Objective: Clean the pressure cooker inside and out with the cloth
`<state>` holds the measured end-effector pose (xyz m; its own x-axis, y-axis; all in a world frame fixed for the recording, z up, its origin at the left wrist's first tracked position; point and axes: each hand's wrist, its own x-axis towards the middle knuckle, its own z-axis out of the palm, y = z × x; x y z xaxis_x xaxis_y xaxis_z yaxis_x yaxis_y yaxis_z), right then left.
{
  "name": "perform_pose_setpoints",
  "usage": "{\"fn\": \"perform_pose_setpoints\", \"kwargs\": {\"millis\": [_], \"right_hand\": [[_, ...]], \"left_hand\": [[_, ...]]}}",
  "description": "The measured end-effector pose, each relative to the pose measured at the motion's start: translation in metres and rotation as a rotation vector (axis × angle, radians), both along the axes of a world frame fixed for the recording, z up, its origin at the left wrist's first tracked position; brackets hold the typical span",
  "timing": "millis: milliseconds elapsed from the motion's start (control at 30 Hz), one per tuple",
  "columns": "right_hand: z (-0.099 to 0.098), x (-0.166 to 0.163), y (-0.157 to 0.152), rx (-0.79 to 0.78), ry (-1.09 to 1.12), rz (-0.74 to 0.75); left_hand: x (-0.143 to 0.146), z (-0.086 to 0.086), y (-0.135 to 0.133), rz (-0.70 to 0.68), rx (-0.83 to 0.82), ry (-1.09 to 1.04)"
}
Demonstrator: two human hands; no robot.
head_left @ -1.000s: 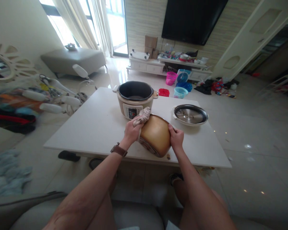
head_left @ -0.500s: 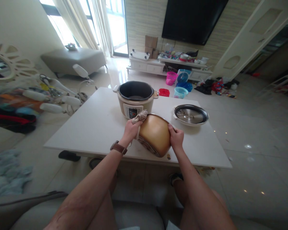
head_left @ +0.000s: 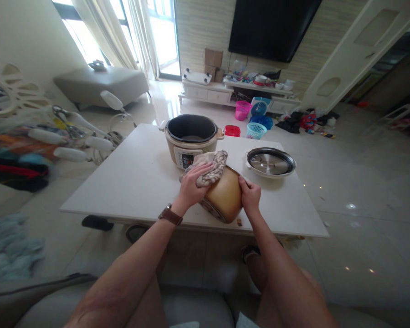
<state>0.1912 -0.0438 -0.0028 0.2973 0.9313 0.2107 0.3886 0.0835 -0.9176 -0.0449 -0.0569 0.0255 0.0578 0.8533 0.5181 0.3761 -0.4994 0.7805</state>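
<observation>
A gold-coloured inner pot (head_left: 225,196) is tilted on its side over the front of the table, its base turned down towards me. My right hand (head_left: 250,192) grips its rim on the right, thumb on the outside. My left hand (head_left: 194,186), with a brown watch on the wrist, presses a patterned grey-white cloth (head_left: 213,166) against the pot's upper left wall, fingers laid along the cloth. Just behind stands the cooker body (head_left: 191,143), open at the top, its control panel partly covered by the cloth. The pot's inside is hidden from me.
The white table (head_left: 123,182) carries the cooker's detached lid (head_left: 271,162), lying inner side up at the right. A small brown bit (head_left: 239,222) lies near the front edge. Beyond are baskets (head_left: 256,130) on the floor and a lamp (head_left: 71,154) at the left.
My left hand has slid the cloth up and right over the pot's wall, and the cloth is now spread out rather than bunched at the rim. My right hand keeps its grip.
</observation>
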Motion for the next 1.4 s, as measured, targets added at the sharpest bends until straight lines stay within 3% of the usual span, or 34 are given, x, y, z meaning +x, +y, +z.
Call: {"fn": "perform_pose_setpoints", "kwargs": {"millis": [167, 233, 333, 467, 600, 767, 867, 1033, 1100, 1200, 1400], "right_hand": [[0.001, 0.002, -0.001, -0.007, 0.012, 0.009], [0.001, 0.003, 0.0, -0.016, 0.011, 0.013], [0.006, 0.004, 0.002, -0.017, -0.015, 0.026], [0.02, 0.005, 0.004, 0.032, -0.078, 0.098], [0.031, 0.005, 0.001, 0.013, -0.133, 0.069], [0.03, 0.007, -0.003, -0.033, -0.13, 0.026], [0.026, 0.008, -0.003, -0.01, -0.086, 0.018], [0.021, 0.012, -0.001, 0.019, -0.037, 0.019], [0.019, 0.014, 0.0, 0.028, -0.029, 0.019], [0.015, 0.015, 0.002, 0.025, -0.009, 0.01], [0.008, 0.009, 0.001, 0.045, -0.009, -0.004]], "left_hand": [[-0.014, -0.028, 0.027, 0.255, -0.535, -0.374], [-0.018, -0.037, 0.033, 0.326, -0.623, -0.44], [-0.018, -0.039, 0.034, 0.35, -0.599, -0.465], [-0.008, -0.031, 0.025, 0.336, -0.52, -0.429], [0.008, -0.02, 0.008, 0.264, -0.385, -0.33], [0.016, -0.013, -0.001, 0.136, -0.193, -0.269], [0.012, -0.02, 0.008, 0.165, -0.315, -0.326], [0.003, -0.041, 0.029, 0.347, -0.664, -0.51], [0.002, -0.045, 0.032, 0.394, -0.723, -0.539], [0.004, -0.038, 0.026, 0.345, -0.616, -0.502], [0.009, -0.01, 0.005, 0.027, -0.098, -0.245]]}}
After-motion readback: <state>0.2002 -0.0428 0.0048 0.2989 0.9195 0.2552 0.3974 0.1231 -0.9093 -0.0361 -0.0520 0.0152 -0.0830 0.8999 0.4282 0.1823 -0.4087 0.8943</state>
